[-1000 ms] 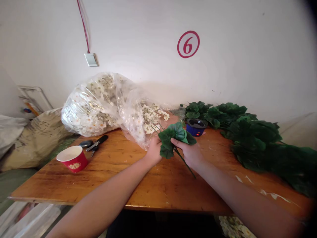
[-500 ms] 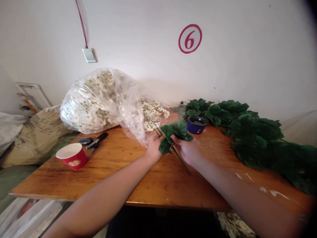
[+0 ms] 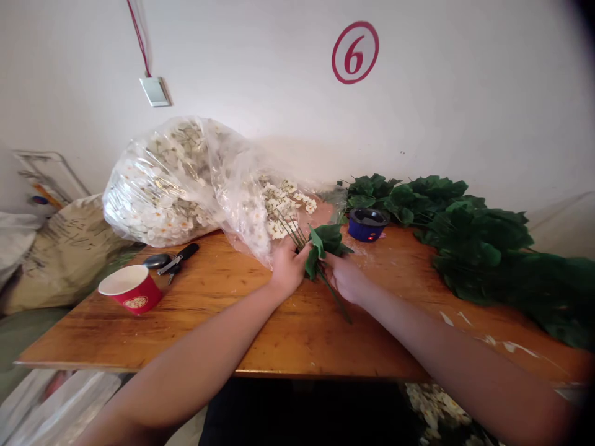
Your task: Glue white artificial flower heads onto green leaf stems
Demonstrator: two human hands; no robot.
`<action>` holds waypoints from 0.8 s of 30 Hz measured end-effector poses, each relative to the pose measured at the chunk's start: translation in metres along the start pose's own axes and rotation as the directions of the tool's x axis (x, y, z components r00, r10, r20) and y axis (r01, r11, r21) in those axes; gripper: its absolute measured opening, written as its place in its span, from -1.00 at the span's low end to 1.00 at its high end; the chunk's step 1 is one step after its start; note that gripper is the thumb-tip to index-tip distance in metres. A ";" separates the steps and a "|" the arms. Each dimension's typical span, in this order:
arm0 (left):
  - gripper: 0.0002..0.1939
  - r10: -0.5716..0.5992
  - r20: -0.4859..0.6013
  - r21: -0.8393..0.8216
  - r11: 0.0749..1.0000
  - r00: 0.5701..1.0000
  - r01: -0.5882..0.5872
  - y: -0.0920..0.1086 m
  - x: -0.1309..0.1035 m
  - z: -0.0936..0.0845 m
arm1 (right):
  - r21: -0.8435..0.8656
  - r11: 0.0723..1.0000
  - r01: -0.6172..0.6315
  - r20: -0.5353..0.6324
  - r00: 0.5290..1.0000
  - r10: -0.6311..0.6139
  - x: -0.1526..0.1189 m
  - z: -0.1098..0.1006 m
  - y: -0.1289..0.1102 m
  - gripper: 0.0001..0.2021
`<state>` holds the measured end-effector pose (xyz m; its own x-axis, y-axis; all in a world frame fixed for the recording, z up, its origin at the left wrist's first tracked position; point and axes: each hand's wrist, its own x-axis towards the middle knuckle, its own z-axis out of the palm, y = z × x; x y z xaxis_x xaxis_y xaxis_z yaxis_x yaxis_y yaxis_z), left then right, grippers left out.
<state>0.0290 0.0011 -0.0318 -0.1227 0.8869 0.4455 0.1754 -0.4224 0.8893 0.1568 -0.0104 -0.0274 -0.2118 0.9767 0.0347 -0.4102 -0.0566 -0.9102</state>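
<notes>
Over the middle of the table, my left hand (image 3: 289, 267) is closed around several thin green stems (image 3: 290, 230), their tips fanning up past the fingers. Close beside it, my right hand (image 3: 343, 275) grips a sprig of artificial green leaves (image 3: 328, 238). The sprig's thicker stem (image 3: 337, 300) slants down to the right, below both hands. Leaves cover part of the right fingers, so their exact hold is hidden. Just behind the hands, white artificial flowers (image 3: 283, 201) spill from a clear plastic bag (image 3: 162, 186).
A small blue pot (image 3: 367, 226) with a red light stands behind my right hand. Piled leaf sprigs (image 3: 483, 235) line the right side of the wooden table (image 3: 223, 316). At left are a red paper cup (image 3: 139, 294), a dark rounded object (image 3: 157, 261) and a black-handled tool (image 3: 186, 253).
The leaf sprig has turned and bunched closer to my left hand, and more of the thin stems show above its fingers. The whole view has tilted slightly, shifting everything up.
</notes>
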 end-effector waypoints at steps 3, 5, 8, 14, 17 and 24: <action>-0.73 0.071 0.082 0.090 0.993 0.994 -0.079 -0.004 0.003 -0.002 | -0.164 0.984 -0.074 -0.010 0.997 0.073 -0.002 -0.001 0.002 -0.67; -0.73 0.104 0.103 0.130 0.985 0.989 -0.117 -0.006 0.004 -0.002 | -0.267 0.956 -0.124 -0.021 0.992 0.123 -0.002 -0.003 0.003 -0.64; -0.80 0.179 0.140 0.199 0.958 0.974 -0.205 -0.007 0.004 -0.003 | -0.418 0.905 -0.078 -0.073 0.996 0.052 0.001 -0.006 0.006 -0.66; -0.94 0.278 0.235 0.318 0.883 0.931 -0.344 -0.005 0.002 -0.006 | -0.733 0.671 0.109 -0.063 0.972 -0.227 0.005 -0.011 0.006 -0.71; -0.91 0.290 0.226 0.325 0.877 0.930 -0.353 -0.001 0.004 -0.007 | -0.744 0.657 0.123 -0.047 0.971 -0.236 0.004 -0.012 0.007 -0.72; -0.95 0.278 0.239 0.291 0.894 0.930 -0.342 0.002 0.006 -0.009 | -0.601 0.792 0.110 -0.049 0.984 -0.174 -0.002 -0.006 0.015 -0.80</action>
<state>0.0199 0.0040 -0.0267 0.1685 0.7527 0.6365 0.4831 -0.6259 0.6123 0.1565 -0.0120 -0.0441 -0.0937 0.9805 0.1725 0.1845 0.1873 -0.9648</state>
